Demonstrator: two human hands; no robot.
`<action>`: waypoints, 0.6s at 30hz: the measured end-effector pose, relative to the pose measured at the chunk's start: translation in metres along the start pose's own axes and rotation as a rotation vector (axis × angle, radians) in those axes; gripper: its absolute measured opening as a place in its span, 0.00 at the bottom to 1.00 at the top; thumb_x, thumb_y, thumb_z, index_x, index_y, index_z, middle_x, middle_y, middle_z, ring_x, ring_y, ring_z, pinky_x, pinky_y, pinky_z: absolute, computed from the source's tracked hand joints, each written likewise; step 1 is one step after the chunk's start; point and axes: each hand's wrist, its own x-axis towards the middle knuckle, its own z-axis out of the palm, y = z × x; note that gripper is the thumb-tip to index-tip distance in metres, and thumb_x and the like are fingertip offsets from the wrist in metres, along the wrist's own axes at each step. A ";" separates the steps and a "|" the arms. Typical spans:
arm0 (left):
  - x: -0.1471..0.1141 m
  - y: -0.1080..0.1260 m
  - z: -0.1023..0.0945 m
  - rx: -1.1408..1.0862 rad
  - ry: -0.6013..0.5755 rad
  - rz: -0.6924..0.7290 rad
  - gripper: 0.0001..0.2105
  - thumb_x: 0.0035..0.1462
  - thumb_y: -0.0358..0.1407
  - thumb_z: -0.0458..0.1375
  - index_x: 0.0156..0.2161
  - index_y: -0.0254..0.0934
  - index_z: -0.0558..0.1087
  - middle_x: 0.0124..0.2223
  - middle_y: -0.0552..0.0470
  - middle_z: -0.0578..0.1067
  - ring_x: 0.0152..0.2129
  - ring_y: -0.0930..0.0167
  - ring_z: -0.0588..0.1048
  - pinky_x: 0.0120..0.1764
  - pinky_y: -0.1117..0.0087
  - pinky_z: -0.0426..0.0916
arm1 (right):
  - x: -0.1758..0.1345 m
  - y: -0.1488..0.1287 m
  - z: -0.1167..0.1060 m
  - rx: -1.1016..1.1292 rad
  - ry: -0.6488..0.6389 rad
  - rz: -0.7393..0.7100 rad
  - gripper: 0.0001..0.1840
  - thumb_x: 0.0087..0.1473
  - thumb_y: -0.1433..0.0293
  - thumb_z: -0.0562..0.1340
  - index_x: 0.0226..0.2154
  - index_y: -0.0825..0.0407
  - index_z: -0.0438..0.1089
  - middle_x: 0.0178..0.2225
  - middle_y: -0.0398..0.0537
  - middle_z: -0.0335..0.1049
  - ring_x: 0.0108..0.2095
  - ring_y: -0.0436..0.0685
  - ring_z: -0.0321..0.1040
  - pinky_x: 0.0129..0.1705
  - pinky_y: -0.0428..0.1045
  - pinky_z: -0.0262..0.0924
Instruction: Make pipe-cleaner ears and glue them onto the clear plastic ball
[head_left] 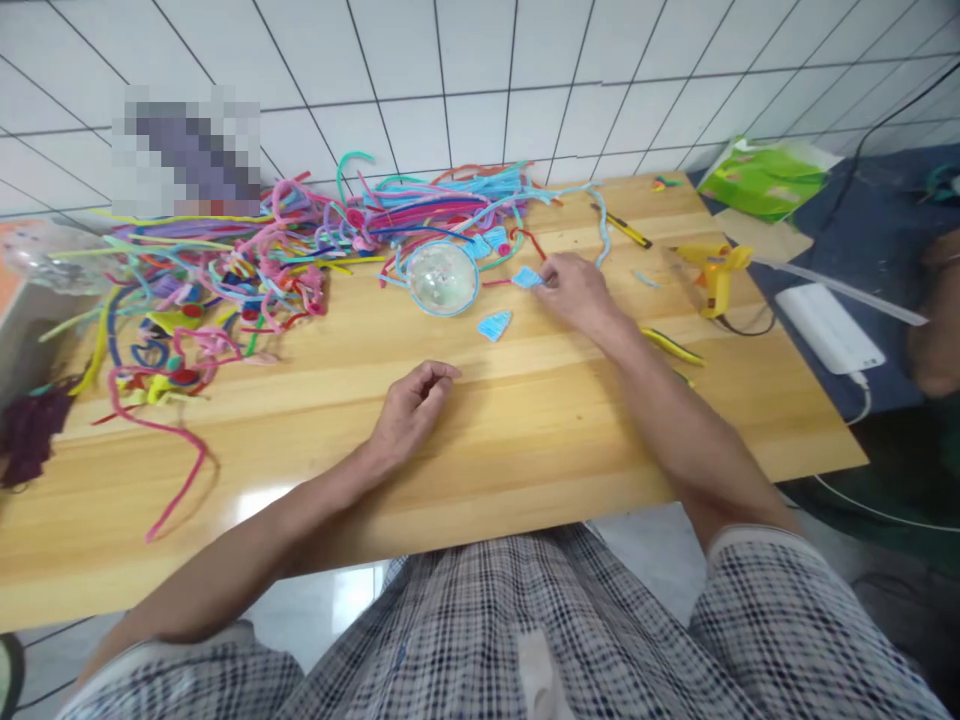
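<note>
My right hand (574, 288) reaches over the wooden table, its fingertips pinched at the edge of a small blue pipe-cleaner piece (526, 277). A second blue piece (495, 325), roughly triangular, lies flat just below and to the left. My left hand (412, 405) rests near the table's middle with its fingers curled in; nothing shows in them. Between and beyond the hands is a clear plastic dome (443, 279) rimmed with blue pipe cleaner. More small blue pieces (488, 242) lie behind it, beside the pile.
Pipe cleaners (450, 200) in many colours are heaped along the tiled wall and at left. On the right are a yellow utility knife (630, 228), a yellow hot glue gun (714, 275), a white power bank (830, 328) and a green packet (769, 180). Another person's arm (937, 320) shows at the right edge.
</note>
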 end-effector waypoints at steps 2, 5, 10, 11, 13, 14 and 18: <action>0.006 0.007 0.000 0.096 -0.045 0.050 0.14 0.70 0.42 0.57 0.50 0.37 0.80 0.32 0.54 0.75 0.27 0.71 0.70 0.33 0.70 0.67 | -0.009 -0.002 -0.013 0.153 0.001 -0.005 0.04 0.59 0.71 0.71 0.37 0.49 0.77 0.36 0.48 0.79 0.39 0.62 0.75 0.46 0.57 0.68; 0.026 0.019 0.009 0.328 -0.112 0.106 0.20 0.74 0.41 0.55 0.63 0.34 0.77 0.33 0.52 0.79 0.30 0.66 0.77 0.40 0.66 0.72 | -0.031 -0.009 -0.031 0.429 -0.061 -0.035 0.16 0.56 0.72 0.72 0.48 0.46 0.77 0.30 0.38 0.72 0.31 0.55 0.68 0.36 0.51 0.61; 0.071 0.038 0.041 0.733 -0.126 -0.006 0.25 0.79 0.41 0.53 0.73 0.30 0.69 0.47 0.35 0.87 0.45 0.52 0.86 0.48 0.57 0.76 | -0.058 -0.021 -0.036 0.707 -0.205 0.026 0.13 0.55 0.66 0.73 0.45 0.46 0.79 0.28 0.37 0.70 0.28 0.52 0.62 0.31 0.48 0.54; 0.078 0.041 0.047 0.772 -0.132 -0.031 0.24 0.80 0.44 0.52 0.70 0.31 0.71 0.49 0.33 0.87 0.47 0.50 0.86 0.48 0.56 0.76 | -0.061 -0.021 -0.035 0.729 -0.202 0.034 0.11 0.55 0.65 0.73 0.42 0.47 0.80 0.28 0.38 0.71 0.28 0.51 0.61 0.31 0.48 0.53; 0.087 0.045 0.054 0.823 -0.123 -0.083 0.20 0.80 0.47 0.55 0.62 0.34 0.76 0.50 0.32 0.86 0.47 0.49 0.86 0.48 0.56 0.76 | -0.064 -0.022 -0.033 0.778 -0.201 0.047 0.10 0.53 0.64 0.73 0.40 0.48 0.81 0.30 0.40 0.74 0.29 0.52 0.62 0.32 0.48 0.54; 0.089 0.045 0.056 0.826 -0.103 -0.103 0.18 0.78 0.47 0.58 0.59 0.35 0.77 0.49 0.34 0.86 0.45 0.50 0.86 0.46 0.57 0.76 | -0.065 -0.022 -0.033 0.817 -0.216 0.049 0.12 0.52 0.63 0.73 0.40 0.48 0.82 0.32 0.40 0.76 0.31 0.52 0.64 0.33 0.49 0.57; 0.089 0.037 0.053 0.734 0.002 -0.092 0.12 0.68 0.39 0.68 0.52 0.38 0.75 0.48 0.39 0.84 0.42 0.57 0.84 0.42 0.61 0.72 | -0.066 -0.023 -0.029 1.008 -0.282 0.035 0.23 0.45 0.64 0.77 0.46 0.48 0.82 0.41 0.44 0.82 0.39 0.55 0.72 0.42 0.49 0.65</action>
